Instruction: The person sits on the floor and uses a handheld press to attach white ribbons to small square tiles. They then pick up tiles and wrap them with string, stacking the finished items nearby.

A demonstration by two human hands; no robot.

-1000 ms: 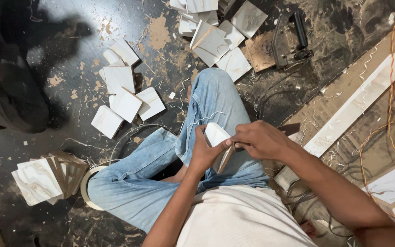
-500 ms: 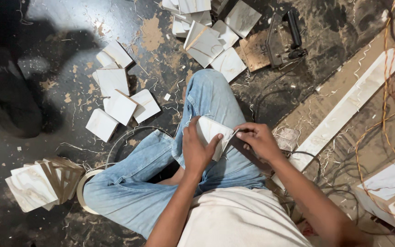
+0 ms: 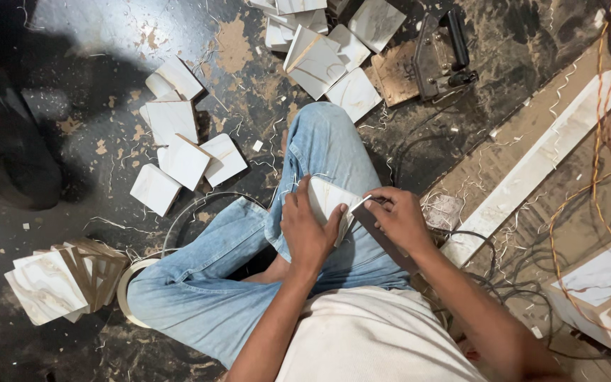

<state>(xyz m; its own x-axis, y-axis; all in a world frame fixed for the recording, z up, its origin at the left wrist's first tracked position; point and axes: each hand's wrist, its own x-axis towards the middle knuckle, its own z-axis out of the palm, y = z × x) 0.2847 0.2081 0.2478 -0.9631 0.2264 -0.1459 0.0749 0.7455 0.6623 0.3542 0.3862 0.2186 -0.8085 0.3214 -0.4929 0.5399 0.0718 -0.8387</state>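
I sit cross-legged on a dark floor in blue jeans. My left hand (image 3: 307,228) grips a small square white marbled panel piece (image 3: 332,200) resting upright on my thigh. My right hand (image 3: 399,221) holds a flat dark scraping tool (image 3: 383,237) pressed against the panel's right edge. Thin curled shavings lie around my knees.
Cut white squares lie scattered at the left (image 3: 178,145) and top (image 3: 327,53). A stack of squares (image 3: 54,283) sits at lower left beside a tape roll (image 3: 130,291). A black power tool (image 3: 440,53) lies at the top; a long white strip (image 3: 539,166), wires and a white box (image 3: 602,286) lie on the right.
The panel piece has been turned and lowered on my thigh, and my right hand with the dark tool has shifted to its right edge. The camera view drifted slightly.
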